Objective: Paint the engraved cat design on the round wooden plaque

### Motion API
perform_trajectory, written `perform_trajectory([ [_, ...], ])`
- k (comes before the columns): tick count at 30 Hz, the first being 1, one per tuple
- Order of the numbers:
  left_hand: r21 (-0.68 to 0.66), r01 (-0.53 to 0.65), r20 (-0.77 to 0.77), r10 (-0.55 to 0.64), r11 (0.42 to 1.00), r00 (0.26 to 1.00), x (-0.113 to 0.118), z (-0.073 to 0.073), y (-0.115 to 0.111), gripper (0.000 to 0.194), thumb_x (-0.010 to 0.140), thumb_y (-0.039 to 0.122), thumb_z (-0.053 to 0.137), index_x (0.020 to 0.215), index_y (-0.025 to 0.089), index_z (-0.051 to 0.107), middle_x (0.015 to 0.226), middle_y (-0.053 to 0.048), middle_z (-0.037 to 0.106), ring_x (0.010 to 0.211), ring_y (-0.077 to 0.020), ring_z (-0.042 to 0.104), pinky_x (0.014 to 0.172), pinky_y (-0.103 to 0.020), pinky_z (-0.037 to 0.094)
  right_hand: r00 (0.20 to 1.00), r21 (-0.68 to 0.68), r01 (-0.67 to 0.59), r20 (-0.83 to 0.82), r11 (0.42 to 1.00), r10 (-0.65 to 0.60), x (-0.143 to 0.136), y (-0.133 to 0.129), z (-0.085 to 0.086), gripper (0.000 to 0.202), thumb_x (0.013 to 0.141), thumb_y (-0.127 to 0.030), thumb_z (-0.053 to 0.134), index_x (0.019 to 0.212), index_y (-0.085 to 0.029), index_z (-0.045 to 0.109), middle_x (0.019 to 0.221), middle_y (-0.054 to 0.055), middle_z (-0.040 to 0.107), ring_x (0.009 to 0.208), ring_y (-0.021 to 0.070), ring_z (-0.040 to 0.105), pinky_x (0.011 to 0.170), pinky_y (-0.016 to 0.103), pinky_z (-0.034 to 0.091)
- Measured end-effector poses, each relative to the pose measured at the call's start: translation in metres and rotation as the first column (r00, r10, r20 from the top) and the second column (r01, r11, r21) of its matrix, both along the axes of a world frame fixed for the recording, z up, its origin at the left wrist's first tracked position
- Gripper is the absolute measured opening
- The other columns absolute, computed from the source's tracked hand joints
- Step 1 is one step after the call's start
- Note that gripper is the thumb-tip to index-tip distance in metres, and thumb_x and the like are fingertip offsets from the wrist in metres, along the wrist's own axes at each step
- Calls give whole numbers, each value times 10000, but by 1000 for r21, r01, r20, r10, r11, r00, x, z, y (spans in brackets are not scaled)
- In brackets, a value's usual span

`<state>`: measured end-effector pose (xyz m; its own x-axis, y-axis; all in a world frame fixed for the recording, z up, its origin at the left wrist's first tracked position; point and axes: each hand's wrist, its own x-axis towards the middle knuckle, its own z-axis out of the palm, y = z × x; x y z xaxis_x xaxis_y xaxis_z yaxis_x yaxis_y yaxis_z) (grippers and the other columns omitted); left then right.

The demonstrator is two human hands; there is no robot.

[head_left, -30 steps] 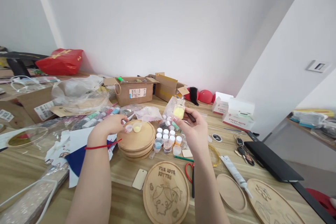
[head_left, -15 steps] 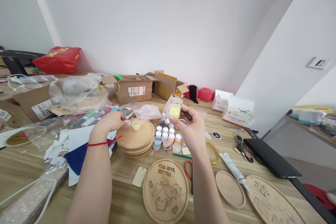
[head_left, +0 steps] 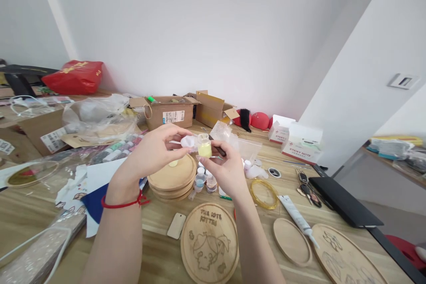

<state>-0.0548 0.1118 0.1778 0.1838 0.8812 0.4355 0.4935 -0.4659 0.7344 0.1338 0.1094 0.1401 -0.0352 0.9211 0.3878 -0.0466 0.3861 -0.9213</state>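
Small clear jar w/ pale yellow contents [head_left: 204, 148] is held up, right of the round light-wood board stack [head_left: 170, 176]. R hand [head_left: 226, 166] has fingers clamped on it; L hand [head_left: 155, 147] pinches a round white plastic cap [head_left: 188, 142]. Prob light, stiff, slick; imo grip its sides.

"What sort of place is this?"
"Looks like a craft workshop: cartoon-marked round board [head_left: 210, 243], tube [head_left: 294, 213], yellow-filled jar [head_left: 204, 148], cluttered wooden table [head_left: 158, 259]."
"Any hint of an office?"
"Sticky-note boxes [head_left: 301, 144], perhaps."
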Motion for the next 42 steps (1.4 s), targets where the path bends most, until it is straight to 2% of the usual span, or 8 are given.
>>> perform_trajectory([
  [8, 119, 38, -167, -18, 992, 986, 6, 7, -6, 373, 864, 381, 568, 1225, 344, 654, 1148, -24, 600, 968, -200, 604, 809, -324, 524, 996, -31, 5, 92, 1000, -2, 5, 1, 1, 354, 609, -249, 764, 936, -183, 649, 892, 55, 679, 845, 215, 657, 766, 369, 575],
  [11, 100, 35, -91, -26, 994, 996, 9, 7, -6, 431, 839, 362, 613, 1269, 339, 617, 1170, -24, 627, 952, -193, 618, 799, -316, 526, 993, -31, 4, 115, 1000, 0, 6, 2, 1, 361, 603, -240, 765, 942, -180, 657, 904, 60, 687, 842, 218, 658, 780, 381, 572],
  [15, 81, 35, 39, -38, 996, 999, 14, 5, -4, 335, 806, 361, 671, 1128, 268, 664, 1115, -32, 689, 945, -200, 650, 837, -336, 532, 990, -23, 14, 142, 1000, -11, 5, 2, -1, 359, 594, -235, 779, 930, -183, 663, 892, 60, 697, 828, 221, 665, 785, 388, 569],
  [19, 174, -28, -10, 31, 984, 999, 21, 4, 0, 194, 815, 376, 667, 975, 276, 713, 1044, -9, 714, 948, -209, 644, 844, -335, 512, 994, -22, 14, 111, 1000, -12, 2, 3, -2, 342, 594, -234, 782, 907, -199, 648, 839, 44, 688, 774, 211, 660, 745, 381, 569],
  [25, 238, -114, 6, 116, 965, 993, 31, -1, 6, 204, 827, 448, 665, 929, 288, 739, 1031, -9, 723, 1007, -225, 635, 884, -346, 488, 994, -12, 55, 91, 998, -54, -4, 5, -5, 338, 582, -262, 805, 867, -213, 631, 849, 42, 694, 780, 213, 654, 733, 375, 563],
  [29, 178, -135, 34, 131, 975, 991, 33, -2, 8, 195, 831, 417, 659, 897, 257, 749, 989, -16, 738, 951, -215, 659, 852, -336, 505, 993, -42, 63, 100, 997, -59, -5, 7, -9, 360, 565, -310, 827, 832, -219, 602, 764, 12, 677, 706, 193, 644, 684, 355, 556],
  [35, -37, 147, 158, -139, 988, 978, 29, 2, 7, 344, 858, 426, 630, 1150, 255, 691, 1167, -36, 712, 1051, -239, 660, 791, -317, 558, 993, -65, 48, 111, 997, -41, -4, 9, -10, 353, 560, -318, 823, 810, -221, 594, 731, 1, 661, 680, 186, 630, 663, 344, 541],
  [42, -48, -95, 163, 102, 994, 981, 33, 0, 9, 279, 731, 416, 756, 929, 220, 752, 1010, -55, 752, 979, -266, 678, 834, -367, 557, 967, 9, 171, 188, 985, -170, -11, 4, -9, 312, 591, -321, 794, 786, -237, 565, 629, -51, 570, 562, 144, 538, 575, 306, 481],
])
